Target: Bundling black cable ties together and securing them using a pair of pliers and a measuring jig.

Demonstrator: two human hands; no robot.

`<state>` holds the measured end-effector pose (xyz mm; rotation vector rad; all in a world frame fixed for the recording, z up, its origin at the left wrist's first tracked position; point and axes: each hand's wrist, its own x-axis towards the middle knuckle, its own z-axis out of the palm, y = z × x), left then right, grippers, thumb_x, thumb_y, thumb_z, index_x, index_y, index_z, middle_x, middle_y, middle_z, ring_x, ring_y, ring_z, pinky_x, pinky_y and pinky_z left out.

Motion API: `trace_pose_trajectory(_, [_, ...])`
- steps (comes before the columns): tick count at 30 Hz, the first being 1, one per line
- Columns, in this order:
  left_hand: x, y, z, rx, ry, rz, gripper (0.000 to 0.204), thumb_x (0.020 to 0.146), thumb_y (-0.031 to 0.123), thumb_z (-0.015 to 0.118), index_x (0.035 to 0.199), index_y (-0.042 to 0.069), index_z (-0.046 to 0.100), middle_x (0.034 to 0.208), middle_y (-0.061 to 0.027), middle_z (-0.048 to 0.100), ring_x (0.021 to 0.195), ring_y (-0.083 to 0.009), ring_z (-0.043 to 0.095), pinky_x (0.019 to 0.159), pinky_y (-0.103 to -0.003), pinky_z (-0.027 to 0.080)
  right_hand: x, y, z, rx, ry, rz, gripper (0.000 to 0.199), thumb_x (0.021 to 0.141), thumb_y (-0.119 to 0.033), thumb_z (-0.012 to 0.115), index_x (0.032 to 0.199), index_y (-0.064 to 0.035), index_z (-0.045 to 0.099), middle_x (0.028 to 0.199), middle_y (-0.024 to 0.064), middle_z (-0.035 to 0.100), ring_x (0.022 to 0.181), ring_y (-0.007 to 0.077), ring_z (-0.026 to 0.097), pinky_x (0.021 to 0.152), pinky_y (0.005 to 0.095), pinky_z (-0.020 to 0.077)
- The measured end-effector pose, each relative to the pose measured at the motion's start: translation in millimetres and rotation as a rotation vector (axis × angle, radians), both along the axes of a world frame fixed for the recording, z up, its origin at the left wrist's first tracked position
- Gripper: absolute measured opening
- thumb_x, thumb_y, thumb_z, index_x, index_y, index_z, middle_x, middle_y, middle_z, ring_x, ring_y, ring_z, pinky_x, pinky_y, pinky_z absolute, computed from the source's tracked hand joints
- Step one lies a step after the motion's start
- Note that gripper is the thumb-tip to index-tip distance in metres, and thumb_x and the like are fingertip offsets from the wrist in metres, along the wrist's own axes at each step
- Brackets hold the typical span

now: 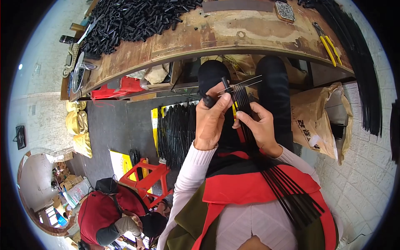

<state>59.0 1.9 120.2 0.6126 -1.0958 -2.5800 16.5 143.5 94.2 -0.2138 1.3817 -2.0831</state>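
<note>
My right hand (260,129) is closed around a fanned bundle of thin black rods (287,191), whose long ends trail back over my red-and-black apron (250,187). Against the rods' upper ends, my left hand (211,118) pinches a short black tubular piece (225,83). Thin, pale metal wires (250,81) run from near the left fingertips across the rod tips. A dark rounded knob (208,101) shows beside the left fingers; whether it joins the tube is hidden.
Ahead stands a wooden workbench (233,39) with a heap of short black tubes (129,23) and yellow-handled pliers (327,43). More black rods (177,133) lie at floor level. A red stool (146,179) and another person (108,212) are lower left; a paper sack (312,121) stands right.
</note>
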Motion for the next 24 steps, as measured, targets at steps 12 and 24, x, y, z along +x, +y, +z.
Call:
trace_pose_trajectory(12, [-6.9, -1.9, -2.0, 0.044, 0.017, -0.003, 0.03, 0.094, 0.004, 0.062, 0.123, -0.002, 0.058, 0.113, -0.011, 0.066, 0.095, -0.0157, 0.066, 0.086, -0.026, 0.054, -19.7, 3.5, 14.6, 0.059, 0.033, 0.073, 0.018, 0.093, -0.008, 0.065, 0.105, 0.0044, 0.062, 0.09, 0.0091, 0.069, 0.08, 0.0145, 0.068, 0.075, 0.0271, 0.0551])
trace_pose_trajectory(24, [-6.4, -2.8, 4.9, 0.155, 0.0, -0.156, 0.041, 0.096, 0.013, 0.062, 0.135, 0.003, 0.051, 0.114, -0.0056, 0.065, 0.102, -0.0122, 0.061, 0.092, -0.026, 0.049, -25.3, 9.1, 14.9, -0.052, -0.092, 0.154, 0.019, 0.094, -0.008, 0.062, 0.108, 0.0055, 0.062, 0.092, 0.0099, 0.068, 0.079, 0.0182, 0.069, 0.074, 0.0282, 0.0545])
